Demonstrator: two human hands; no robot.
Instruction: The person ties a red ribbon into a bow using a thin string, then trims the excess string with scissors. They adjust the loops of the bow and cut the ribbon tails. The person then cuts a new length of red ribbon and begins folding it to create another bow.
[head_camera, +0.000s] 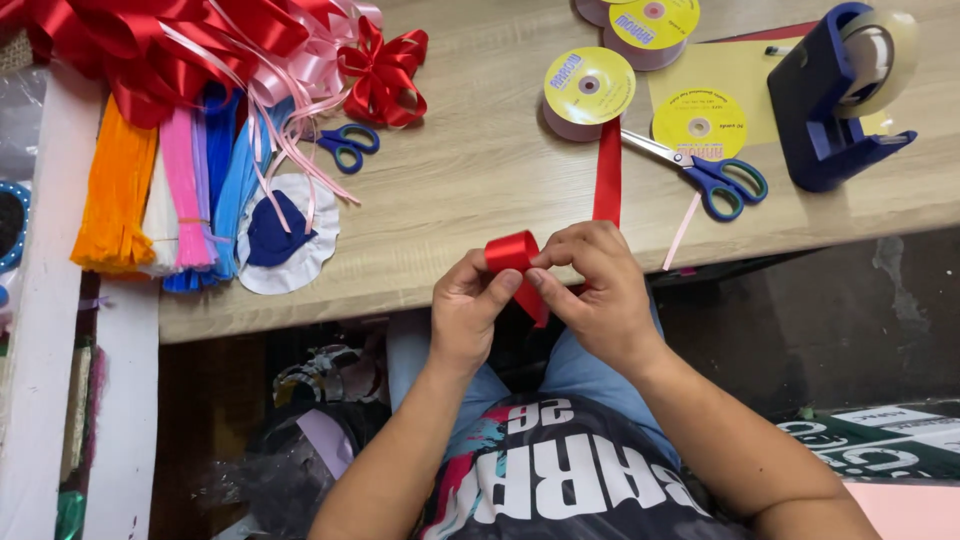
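Both my hands meet at the near edge of the wooden table (470, 190) and fold a red ribbon (512, 251) into a loop. My left hand (468, 305) pinches the loop from the left. My right hand (592, 285) pinches it from the right, with a short tail hanging down between the fingers. The ribbon runs up the table as a red strip (607, 170) to a spool with a yellow label (588, 88).
Blue-handled scissors (715, 175) lie right of the strip, another pair (347, 143) at the left. A blue tape dispenser (835, 95) stands far right. More yellow spools (700, 122), finished red bows (385, 75), coloured paper strips (150, 190) fill the back left.
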